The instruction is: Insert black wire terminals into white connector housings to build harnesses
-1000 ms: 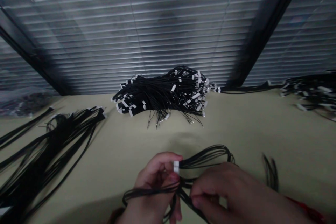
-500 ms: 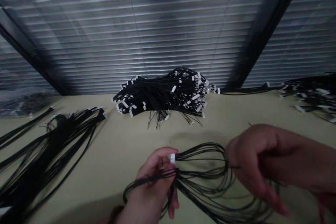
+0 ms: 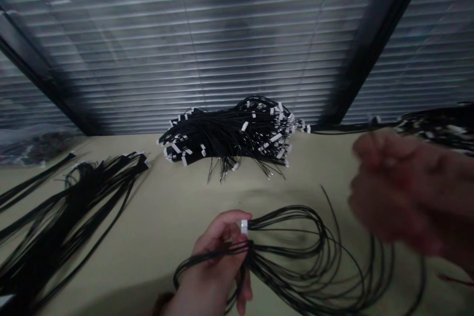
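Note:
My left hand [image 3: 218, 261] is closed around a bundle of thin black wires, with a white connector [image 3: 244, 227] pinched between thumb and fingers. From the connector the black wires [image 3: 296, 252] loop out to the right and fold back to the hand; others trail toward the lower edge. One loose wire [image 3: 331, 207] sticks up from the loops with its end free. My right hand [image 3: 392, 182], smeared by motion, is raised over the table at right. Its fingers look curled, but whether wires are in them is unclear. Several wires run up beneath it.
A pile of black wires with white connectors [image 3: 229, 133] lies at the back by the blinds [image 3: 207, 59]. More black cables [image 3: 74, 217] are spread at left, near a clear plastic bag [image 3: 37, 145]. Another wire heap [image 3: 444, 126] lies far right on the pale table [image 3: 177, 192].
My right hand has moved up and away from the wire loops. A loose wire end now stands up where it was. My left hand has stayed nearly still, holding the connector.

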A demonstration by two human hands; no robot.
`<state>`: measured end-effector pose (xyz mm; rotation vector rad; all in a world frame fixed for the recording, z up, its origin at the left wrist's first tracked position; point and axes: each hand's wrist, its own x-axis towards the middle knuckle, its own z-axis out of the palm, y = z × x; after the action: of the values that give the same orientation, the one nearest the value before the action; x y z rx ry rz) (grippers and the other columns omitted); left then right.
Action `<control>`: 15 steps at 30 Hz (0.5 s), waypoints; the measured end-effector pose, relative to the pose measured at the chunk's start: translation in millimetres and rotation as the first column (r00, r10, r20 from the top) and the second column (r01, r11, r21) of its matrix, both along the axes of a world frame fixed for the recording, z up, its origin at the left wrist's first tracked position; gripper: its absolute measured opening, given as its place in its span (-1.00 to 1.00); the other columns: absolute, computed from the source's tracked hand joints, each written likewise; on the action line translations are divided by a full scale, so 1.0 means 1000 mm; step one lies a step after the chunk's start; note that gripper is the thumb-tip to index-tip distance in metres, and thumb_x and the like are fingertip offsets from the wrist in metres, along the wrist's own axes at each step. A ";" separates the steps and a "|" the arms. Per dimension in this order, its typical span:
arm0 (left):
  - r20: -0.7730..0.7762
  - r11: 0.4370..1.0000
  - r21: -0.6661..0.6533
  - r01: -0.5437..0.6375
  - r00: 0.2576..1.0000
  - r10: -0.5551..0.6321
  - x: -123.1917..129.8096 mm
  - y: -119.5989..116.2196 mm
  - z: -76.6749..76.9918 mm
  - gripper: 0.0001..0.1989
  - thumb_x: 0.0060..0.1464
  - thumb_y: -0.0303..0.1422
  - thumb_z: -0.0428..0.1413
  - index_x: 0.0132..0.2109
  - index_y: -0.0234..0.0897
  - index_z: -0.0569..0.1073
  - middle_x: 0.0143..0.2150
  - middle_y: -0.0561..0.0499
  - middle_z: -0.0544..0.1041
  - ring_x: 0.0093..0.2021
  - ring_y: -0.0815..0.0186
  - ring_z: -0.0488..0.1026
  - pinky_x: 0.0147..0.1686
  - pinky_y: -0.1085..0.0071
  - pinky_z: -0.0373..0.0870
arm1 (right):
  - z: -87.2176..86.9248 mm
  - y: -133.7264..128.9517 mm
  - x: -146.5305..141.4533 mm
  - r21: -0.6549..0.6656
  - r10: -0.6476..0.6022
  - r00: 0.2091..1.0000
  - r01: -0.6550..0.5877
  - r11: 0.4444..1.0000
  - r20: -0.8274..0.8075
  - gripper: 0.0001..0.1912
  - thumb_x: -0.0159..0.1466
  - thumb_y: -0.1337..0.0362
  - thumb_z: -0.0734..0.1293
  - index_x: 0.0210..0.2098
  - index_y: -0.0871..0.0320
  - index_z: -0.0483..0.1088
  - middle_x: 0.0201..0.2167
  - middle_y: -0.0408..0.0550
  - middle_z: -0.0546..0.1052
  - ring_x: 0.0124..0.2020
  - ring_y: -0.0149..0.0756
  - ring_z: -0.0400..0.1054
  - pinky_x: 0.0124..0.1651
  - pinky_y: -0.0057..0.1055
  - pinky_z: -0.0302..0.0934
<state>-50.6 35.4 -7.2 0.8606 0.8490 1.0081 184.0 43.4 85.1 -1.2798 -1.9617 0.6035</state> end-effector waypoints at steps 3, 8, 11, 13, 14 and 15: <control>0.042 0.999 0.028 0.017 0.999 -0.018 -0.001 -0.002 -0.003 -0.76 -0.05 -0.26 0.21 -0.21 -0.18 0.40 -0.59 0.19 0.41 -0.79 0.56 0.31 -0.85 0.73 0.22 | -0.018 -0.017 -0.033 -0.150 0.174 0.983 -0.163 0.975 0.064 -0.79 0.26 0.28 0.19 -0.49 0.10 0.32 -0.64 -0.28 0.41 -0.63 -0.53 0.28 -0.61 -0.59 0.06; 0.095 0.992 0.096 0.086 0.991 -0.096 -0.003 -0.004 -0.006 -0.81 0.02 -0.25 0.17 -0.17 -0.13 0.43 -0.53 0.18 0.42 -0.78 0.60 0.31 -0.81 0.75 0.21 | -0.041 -0.028 -0.056 0.183 0.050 0.949 -0.112 0.977 0.312 -0.85 0.17 0.43 0.17 -0.45 0.09 0.31 -0.54 -0.24 0.42 -0.53 -0.40 0.29 -0.49 -0.46 0.09; 0.092 0.988 0.119 0.096 0.990 -0.108 -0.004 -0.005 -0.006 -0.82 0.04 -0.27 0.16 -0.17 -0.13 0.43 -0.45 0.14 0.46 -0.76 0.63 0.31 -0.79 0.77 0.18 | -0.041 -0.028 -0.055 0.230 0.047 0.936 -0.134 0.964 0.350 -0.81 0.17 0.44 0.12 -0.49 0.11 0.27 -0.57 -0.22 0.38 -0.56 -0.38 0.24 -0.51 -0.44 0.05; 0.100 0.985 0.136 0.108 0.987 -0.122 -0.004 -0.006 -0.006 -0.82 0.04 -0.28 0.16 -0.17 -0.13 0.43 -0.44 0.14 0.46 -0.77 0.64 0.28 -0.80 0.77 0.18 | -0.039 -0.028 -0.054 0.231 0.052 0.931 -0.143 0.962 0.361 -0.79 0.18 0.44 0.11 -0.50 0.11 0.27 -0.57 -0.22 0.37 -0.55 -0.38 0.24 -0.50 -0.43 0.05; 0.099 0.984 0.138 0.110 0.987 -0.124 -0.004 -0.007 -0.006 -0.82 0.04 -0.29 0.16 -0.17 -0.14 0.43 -0.45 0.14 0.45 -0.77 0.64 0.28 -0.80 0.76 0.19 | -0.039 -0.028 -0.054 0.233 0.053 0.930 -0.146 0.961 0.363 -0.78 0.19 0.44 0.10 -0.50 0.10 0.27 -0.57 -0.21 0.37 -0.55 -0.37 0.24 -0.49 -0.43 0.05; 0.094 0.985 0.136 0.105 0.988 -0.119 -0.004 -0.008 -0.006 -0.82 0.05 -0.30 0.15 -0.16 -0.14 0.43 -0.47 0.14 0.44 -0.77 0.64 0.28 -0.79 0.76 0.20 | -0.038 -0.028 -0.055 0.232 0.053 0.931 -0.145 0.962 0.361 -0.78 0.19 0.45 0.10 -0.50 0.10 0.27 -0.56 -0.21 0.37 -0.54 -0.37 0.24 -0.48 -0.43 0.06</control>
<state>-54.2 27.6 -12.7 0.9499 0.6464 1.0080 129.0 15.7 46.6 -1.1914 -2.3213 0.1619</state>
